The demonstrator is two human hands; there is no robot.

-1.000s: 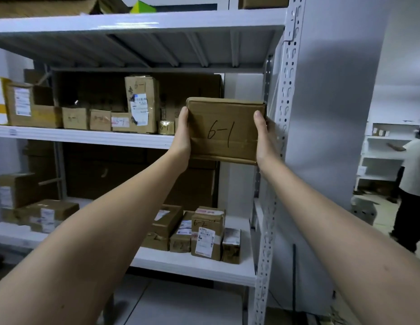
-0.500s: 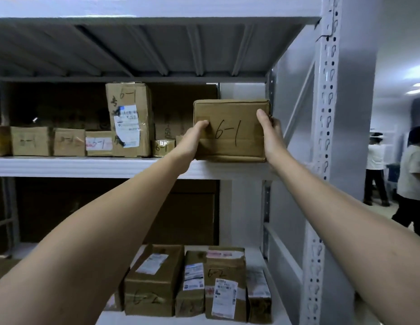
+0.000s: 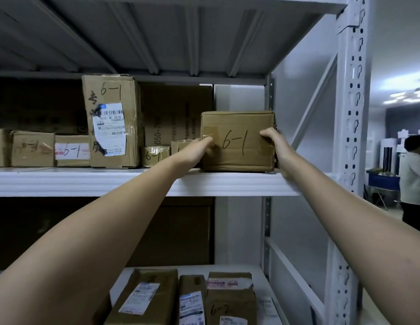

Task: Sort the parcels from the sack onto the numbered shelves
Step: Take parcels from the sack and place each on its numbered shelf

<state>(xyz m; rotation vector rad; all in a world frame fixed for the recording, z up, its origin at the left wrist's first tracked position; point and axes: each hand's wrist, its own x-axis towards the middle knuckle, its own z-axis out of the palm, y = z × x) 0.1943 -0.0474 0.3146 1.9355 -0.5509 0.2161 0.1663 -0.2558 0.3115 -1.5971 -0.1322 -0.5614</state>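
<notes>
A brown cardboard parcel (image 3: 239, 127) marked "6-1" stands on the white middle shelf (image 3: 87, 181), at its right end near the shelf's side panel. My left hand (image 3: 197, 151) has its curled fingers on the parcel's left front edge. My right hand (image 3: 274, 144) wraps round the parcel's right front corner, fingers bent over the front face. The parcel's base lies flat on the shelf board.
Other "6-1" boxes fill the same shelf to the left, among them a tall box (image 3: 110, 120) with a label. Several parcels (image 3: 230, 299) stand on the lower shelf. A perforated white upright (image 3: 352, 113) frames the right side. A person (image 3: 413, 174) stands at the far right.
The parcel went from held in the air in front of the rack to set down on the middle shelf. Both hands followed it in, and the view came closer.
</notes>
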